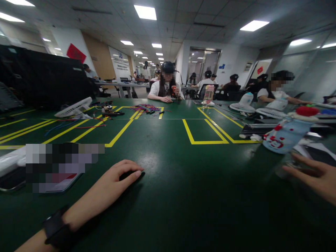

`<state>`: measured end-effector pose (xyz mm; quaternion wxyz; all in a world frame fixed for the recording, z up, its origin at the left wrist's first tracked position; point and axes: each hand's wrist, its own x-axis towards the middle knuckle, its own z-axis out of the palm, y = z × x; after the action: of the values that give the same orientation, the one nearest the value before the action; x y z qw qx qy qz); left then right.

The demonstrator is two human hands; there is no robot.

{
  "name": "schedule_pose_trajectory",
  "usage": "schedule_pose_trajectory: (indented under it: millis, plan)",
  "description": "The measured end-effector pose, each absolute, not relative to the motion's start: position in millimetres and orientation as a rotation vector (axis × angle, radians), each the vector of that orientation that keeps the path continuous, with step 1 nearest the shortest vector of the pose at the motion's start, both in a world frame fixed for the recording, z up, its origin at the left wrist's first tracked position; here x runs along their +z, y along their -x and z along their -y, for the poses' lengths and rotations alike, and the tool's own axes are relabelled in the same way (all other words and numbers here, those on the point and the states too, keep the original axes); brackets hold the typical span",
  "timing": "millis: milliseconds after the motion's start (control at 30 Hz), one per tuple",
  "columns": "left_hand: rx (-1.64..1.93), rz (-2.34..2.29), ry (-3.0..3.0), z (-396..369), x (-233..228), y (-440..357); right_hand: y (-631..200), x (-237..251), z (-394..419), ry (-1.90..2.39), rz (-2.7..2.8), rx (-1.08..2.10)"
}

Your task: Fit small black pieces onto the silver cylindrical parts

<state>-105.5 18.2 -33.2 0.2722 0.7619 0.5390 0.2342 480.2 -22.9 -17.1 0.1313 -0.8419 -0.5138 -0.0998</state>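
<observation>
While flat — two hands (pixel 118 180), three fans (pixel 73 107).

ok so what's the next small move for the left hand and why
Probably lift the left hand a little to bare the small dark thing under its fingers: it lies flat on the green table, covering that thing, while the right hand rests near the bottle.
</observation>
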Motion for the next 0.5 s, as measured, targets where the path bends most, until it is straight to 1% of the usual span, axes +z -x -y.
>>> schedule_pose_trajectory:
  millis: [67,100,167,200,267,333,400,500]
  plan:
    - [0.628,-1.454,-2.049,-18,-33,105,-444,-6,25,2.481,1.508,-0.106]
    - [0.627,-1.458,-2.046,-18,-33,105,-422,-2,25,2.427,1.548,-0.087]
    - [0.626,-1.466,-2.045,-18,-33,104,-373,4,24,2.154,1.723,-0.133]
    - [0.624,-1.468,-2.048,-17,-33,104,-347,5,23,1.971,1.841,-0.104]
    - [0.620,-1.468,-2.055,-17,-34,105,-295,2,21,1.612,2.066,0.056]
    - [0.624,-1.473,-2.056,-17,-35,107,-248,-4,21,1.356,2.218,0.262]
    - [0.633,-1.478,-2.059,-17,-35,109,-213,-13,23,1.194,2.289,0.408]
    - [0.657,-1.508,-2.075,-14,-34,103,-190,-30,25,1.093,2.246,0.515]
